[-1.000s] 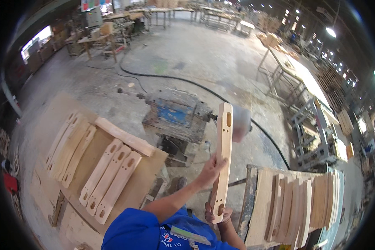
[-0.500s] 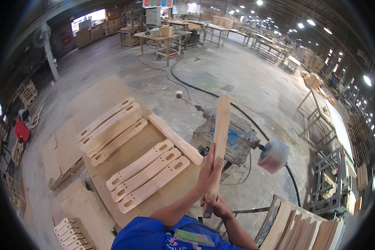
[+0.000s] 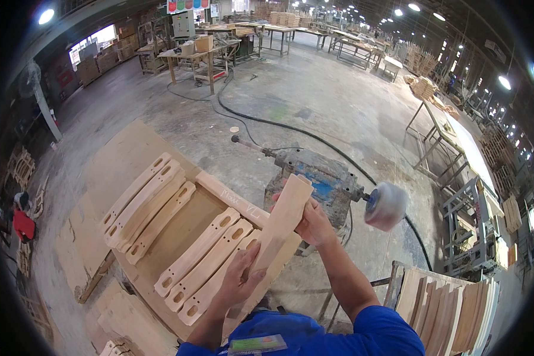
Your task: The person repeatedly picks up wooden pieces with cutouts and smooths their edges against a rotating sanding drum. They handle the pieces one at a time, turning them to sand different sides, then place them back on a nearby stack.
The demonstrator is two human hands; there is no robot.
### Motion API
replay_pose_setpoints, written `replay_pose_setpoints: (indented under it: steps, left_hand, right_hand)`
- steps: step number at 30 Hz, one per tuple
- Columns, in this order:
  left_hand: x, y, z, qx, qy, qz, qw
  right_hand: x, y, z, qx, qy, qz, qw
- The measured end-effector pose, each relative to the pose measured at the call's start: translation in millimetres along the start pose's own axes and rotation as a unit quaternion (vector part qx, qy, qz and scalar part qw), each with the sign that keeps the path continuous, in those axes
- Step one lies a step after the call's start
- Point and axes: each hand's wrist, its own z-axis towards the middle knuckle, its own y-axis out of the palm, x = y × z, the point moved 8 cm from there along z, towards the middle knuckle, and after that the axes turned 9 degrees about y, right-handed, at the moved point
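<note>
A pale wooden board (image 3: 283, 215) is held between my two hands, slanting from lower left to upper right. My left hand (image 3: 242, 277) grips its lower part from the left side. My right hand (image 3: 315, 225) is wrapped round its right edge close to the far end. Just beyond that end stands a worn machine (image 3: 314, 184) with a drum (image 3: 387, 206) on its right shaft; the drum looks blurred. Left of the board, slotted wooden slats (image 3: 204, 252) lie side by side on a brown panel (image 3: 181, 222), the nearest partly hidden by the board and my hand.
More slotted slats (image 3: 145, 204) lie at the panel's far left, and a wooden bar (image 3: 228, 197) runs along its right side. At lower right stands a stack of boards (image 3: 451, 308). A black hose (image 3: 291, 127) crosses the floor. A person in red (image 3: 24, 225) is far left.
The board has come down from nearly upright and now leans further right. My right hand has moved from its lower end to near its far end; my left hand has dropped lower and left.
</note>
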Motion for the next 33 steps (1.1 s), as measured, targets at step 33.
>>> replay_pose_setpoints:
  steps: [33]
  left_hand:
    - [-65,-88,18,0.165,-0.142,-0.203,0.955]
  right_hand:
    - [174,18,-64,-0.008,0.166,-0.349,0.922]
